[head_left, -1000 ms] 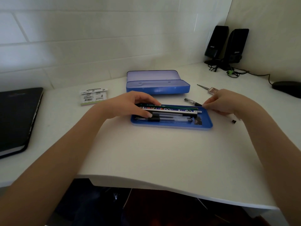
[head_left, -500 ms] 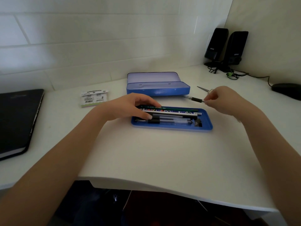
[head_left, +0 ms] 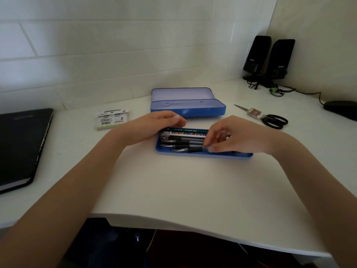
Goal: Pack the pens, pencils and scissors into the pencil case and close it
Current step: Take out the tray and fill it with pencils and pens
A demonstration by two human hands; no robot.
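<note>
my right hand (head_left: 237,136) is over the right part of the blue tray (head_left: 204,154), and its fingertips (head_left: 209,147) are pinched on the barrel of a pen (head_left: 190,150) that lies along the tray's near edge, tip pointing left. my left hand (head_left: 152,125) rests at the tray's far left corner, fingers curled loosely together with the tips touching the far rim; it grips nothing that i can see. inside the tray, behind the pinched pen, lie more pens (head_left: 183,142) side by side, then a patterned pencil (head_left: 185,134) and a green pencil (head_left: 187,130) against the far wall. the open pencil case (head_left: 188,108) sits just behind the tray on the white desk (head_left: 173,182), its lid tipped back toward the wall. the scissors (head_left: 270,119) are still out on the desk, to the right of the case, well apart from the tray, with a small clear block on their blades. a stack of sticky notes (head_left: 113,119) lies to the left, a black notebook (head_left: 19,146) at the far left edge, two black speakers (head_left: 269,57) in the far right corner, and a dark mouse (head_left: 342,109) at the right edge
</note>
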